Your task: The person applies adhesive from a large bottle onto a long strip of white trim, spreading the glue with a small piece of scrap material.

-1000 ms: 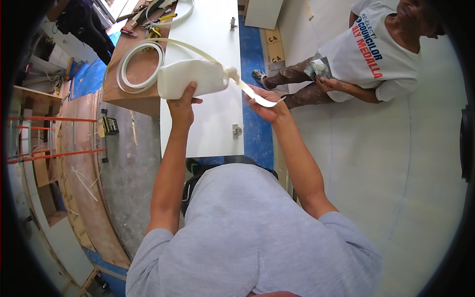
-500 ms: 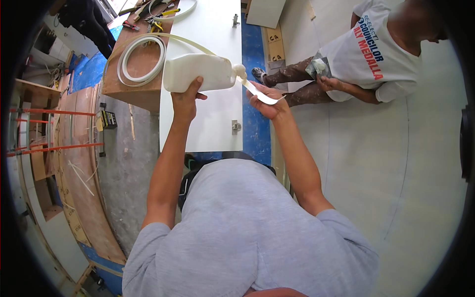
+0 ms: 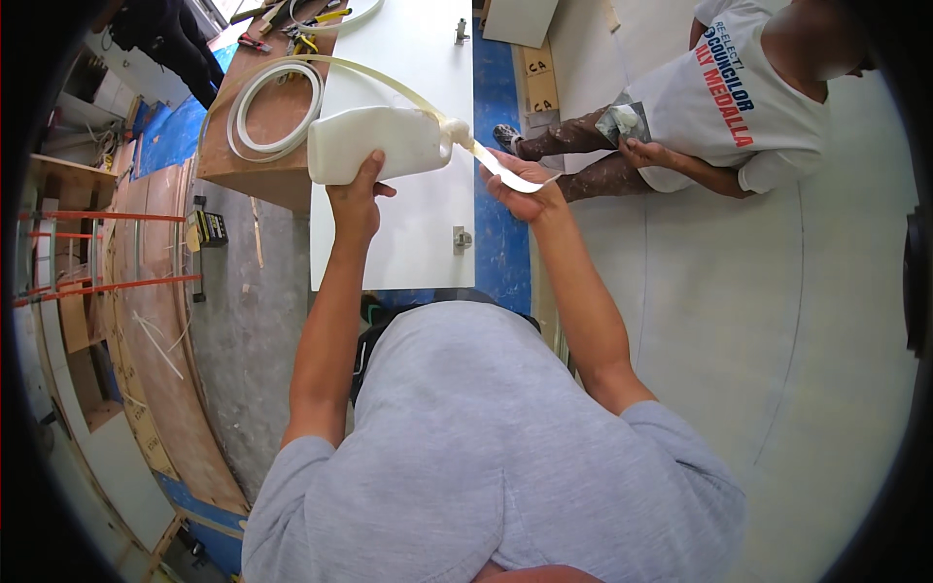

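Note:
My left hand is closed around a white plastic bottle, which lies tilted nearly on its side in the air with its neck to the right. The bottle's smeared tip meets a long thin edging strip, though the exact contact is too small to make out. Closed on the white end of that strip is my right hand. From there the strip arches back behind the bottle toward the left, its upper face yellowish. Below both hands lies a white panel with metal hinges along its right edge.
A coil of white edging rests on a brown wooden bench, near pliers and other tools. At the right a person holds a flat plate with pale paste. An orange ladder-like frame stands left; another person is far left.
My left hand and the bottle have shifted slightly left, with the tip farther along the strip from my right hand. My right hand has moved slightly left too. The person's paste plate has tilted.

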Action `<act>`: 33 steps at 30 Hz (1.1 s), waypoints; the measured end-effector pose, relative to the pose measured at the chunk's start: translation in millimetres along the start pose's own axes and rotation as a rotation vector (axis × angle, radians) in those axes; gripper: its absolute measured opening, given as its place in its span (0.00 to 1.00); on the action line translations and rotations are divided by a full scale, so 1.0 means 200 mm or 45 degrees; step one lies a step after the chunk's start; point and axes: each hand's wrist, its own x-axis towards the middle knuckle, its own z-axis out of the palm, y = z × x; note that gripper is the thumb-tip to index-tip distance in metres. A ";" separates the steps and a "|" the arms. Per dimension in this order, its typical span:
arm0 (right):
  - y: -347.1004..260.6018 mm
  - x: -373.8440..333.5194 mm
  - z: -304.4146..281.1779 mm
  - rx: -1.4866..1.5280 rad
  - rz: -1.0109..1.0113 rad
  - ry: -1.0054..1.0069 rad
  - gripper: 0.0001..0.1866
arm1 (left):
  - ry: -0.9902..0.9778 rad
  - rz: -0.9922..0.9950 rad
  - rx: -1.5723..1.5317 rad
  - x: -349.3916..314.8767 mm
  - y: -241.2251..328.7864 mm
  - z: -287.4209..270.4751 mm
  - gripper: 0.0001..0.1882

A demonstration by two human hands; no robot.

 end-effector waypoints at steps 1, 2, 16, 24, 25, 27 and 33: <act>0.01 -0.01 0.01 0.013 0.004 -0.009 0.19 | -0.002 -0.010 0.002 -0.02 0.02 0.00 0.22; 0.01 -0.01 0.02 0.025 0.008 -0.017 0.18 | 0.004 0.003 0.000 -0.01 0.00 -0.01 0.22; 0.01 -0.01 -0.06 -0.007 0.004 -0.042 0.20 | 0.016 0.077 0.057 0.01 -0.09 -0.01 0.22; 0.04 0.00 -0.10 -0.093 -0.090 0.086 0.19 | -0.030 0.053 0.032 -0.09 -0.03 0.05 0.22; 0.04 0.01 -0.11 -0.097 -0.101 0.093 0.19 | -0.038 0.077 0.037 -0.09 -0.03 0.06 0.22; 0.04 0.02 -0.12 -0.148 -0.143 0.149 0.19 | -0.062 0.034 0.098 -0.12 -0.02 0.05 0.22; 0.05 0.03 -0.18 -0.158 -0.180 0.046 0.18 | -0.067 0.069 0.103 -0.16 -0.02 0.07 0.22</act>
